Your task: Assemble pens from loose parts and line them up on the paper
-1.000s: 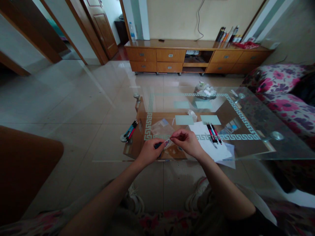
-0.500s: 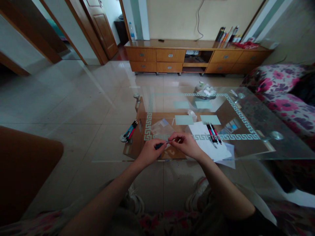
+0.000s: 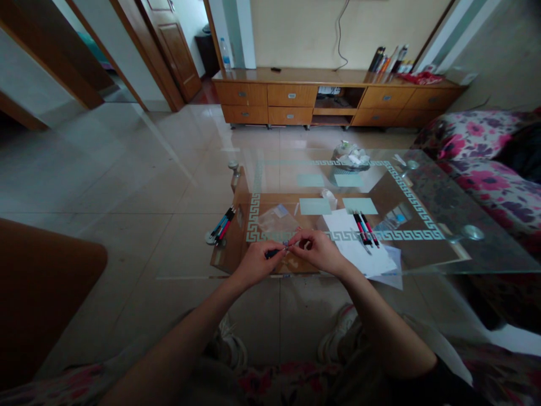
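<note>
Over the near edge of the glass table (image 3: 422, 256), my left hand (image 3: 258, 260) is closed round a dark pen part (image 3: 273, 254). My right hand (image 3: 315, 251) pinches at the tip of that part, its fingertips almost touching the left ones; what they grip is too small to name. To the left lies a bundle of blue and red pens (image 3: 224, 225). More red and black pens (image 3: 366, 228) rest on white paper (image 3: 361, 256) to the right. A clear plastic bag (image 3: 276, 220) lies just beyond my hands.
A basket of crumpled white items (image 3: 351, 158) stands towards the table's far side. Crumpled tissue (image 3: 328, 197) lies near the paper. Beyond is a long wooden cabinet (image 3: 291, 96); a flowered sofa (image 3: 486, 175) is at the right.
My hands remain together at the dark pen part, with my right fingers slightly shifted at its tip. The whole view has moved very slightly.
</note>
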`<action>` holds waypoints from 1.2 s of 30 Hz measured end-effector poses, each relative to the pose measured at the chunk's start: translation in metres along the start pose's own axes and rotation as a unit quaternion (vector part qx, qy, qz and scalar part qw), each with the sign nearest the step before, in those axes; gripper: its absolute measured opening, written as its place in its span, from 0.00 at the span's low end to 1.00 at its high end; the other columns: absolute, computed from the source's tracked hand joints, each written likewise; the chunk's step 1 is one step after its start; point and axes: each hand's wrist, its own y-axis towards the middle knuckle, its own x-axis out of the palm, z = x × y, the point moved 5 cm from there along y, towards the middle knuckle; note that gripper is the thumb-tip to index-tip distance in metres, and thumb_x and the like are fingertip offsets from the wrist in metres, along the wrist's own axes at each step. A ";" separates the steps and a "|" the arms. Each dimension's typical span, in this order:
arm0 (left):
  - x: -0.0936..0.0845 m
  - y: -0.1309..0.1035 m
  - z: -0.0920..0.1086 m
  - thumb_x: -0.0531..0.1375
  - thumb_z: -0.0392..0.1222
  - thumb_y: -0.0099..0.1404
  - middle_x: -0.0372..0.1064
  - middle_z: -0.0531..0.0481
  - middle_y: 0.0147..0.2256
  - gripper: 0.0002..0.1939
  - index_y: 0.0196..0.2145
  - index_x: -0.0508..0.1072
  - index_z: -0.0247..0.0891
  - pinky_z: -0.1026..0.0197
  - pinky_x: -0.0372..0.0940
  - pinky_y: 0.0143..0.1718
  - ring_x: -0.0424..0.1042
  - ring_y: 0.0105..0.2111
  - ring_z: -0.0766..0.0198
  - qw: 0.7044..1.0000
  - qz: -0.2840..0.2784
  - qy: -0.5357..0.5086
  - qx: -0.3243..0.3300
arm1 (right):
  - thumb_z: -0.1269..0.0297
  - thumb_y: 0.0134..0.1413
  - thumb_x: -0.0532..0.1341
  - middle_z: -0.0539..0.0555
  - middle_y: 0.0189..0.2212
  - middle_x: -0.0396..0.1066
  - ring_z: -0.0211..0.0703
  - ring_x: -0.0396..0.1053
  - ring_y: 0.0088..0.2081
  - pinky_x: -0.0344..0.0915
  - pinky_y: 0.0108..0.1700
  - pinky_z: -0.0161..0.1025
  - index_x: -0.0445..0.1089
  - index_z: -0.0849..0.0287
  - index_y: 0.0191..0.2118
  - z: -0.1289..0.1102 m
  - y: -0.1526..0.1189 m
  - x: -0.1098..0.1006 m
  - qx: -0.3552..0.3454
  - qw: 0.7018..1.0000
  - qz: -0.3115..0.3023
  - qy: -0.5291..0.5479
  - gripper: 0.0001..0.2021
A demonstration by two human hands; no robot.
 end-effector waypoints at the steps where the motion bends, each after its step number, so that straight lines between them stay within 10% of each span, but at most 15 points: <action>1: 0.000 0.000 0.000 0.59 0.44 0.67 0.79 0.49 0.39 0.10 0.38 0.82 0.42 0.60 0.66 0.44 0.76 0.40 0.59 1.000 0.001 0.001 -0.003 | 0.62 0.54 0.65 0.49 0.25 0.73 0.35 0.65 0.25 0.60 0.28 0.32 0.78 0.59 0.34 0.000 0.000 0.000 0.001 1.000 0.000 0.002 0.06; 10: -0.001 0.002 -0.009 0.60 0.46 0.66 0.79 0.49 0.38 0.11 0.38 0.81 0.40 0.61 0.66 0.41 0.76 0.38 0.59 0.999 0.005 0.012 -0.030 | 0.70 0.51 0.64 0.54 0.39 0.77 0.37 0.70 0.30 0.64 0.33 0.34 0.74 0.61 0.46 0.015 -0.001 -0.016 0.058 0.996 0.023 -0.068 0.15; 14: -0.001 0.002 -0.010 0.60 0.45 0.66 0.79 0.49 0.39 0.11 0.38 0.81 0.40 0.60 0.67 0.43 0.76 0.40 0.60 0.999 0.007 0.019 -0.035 | 0.64 0.58 0.61 0.55 0.33 0.77 0.43 0.73 0.34 0.63 0.38 0.37 0.76 0.59 0.35 0.036 -0.006 -0.047 0.146 0.951 0.130 -0.238 0.07; 19: -0.002 0.001 -0.010 0.61 0.45 0.66 0.80 0.50 0.39 0.10 0.38 0.81 0.41 0.61 0.67 0.42 0.76 0.39 0.60 0.999 0.015 0.030 -0.035 | 0.63 0.59 0.61 0.60 0.38 0.76 0.49 0.73 0.40 0.62 0.43 0.39 0.76 0.59 0.36 0.051 -0.009 -0.053 0.195 0.907 0.118 -0.353 0.07; 36: -0.003 0.002 -0.007 0.59 0.47 0.67 0.79 0.50 0.36 0.13 0.38 0.81 0.40 0.62 0.66 0.39 0.76 0.36 0.61 0.998 0.017 0.022 -0.057 | 0.80 0.46 0.58 0.54 0.35 0.73 0.42 0.72 0.33 0.65 0.38 0.36 0.68 0.58 0.58 0.052 0.002 -0.037 0.146 0.965 0.124 -0.178 0.30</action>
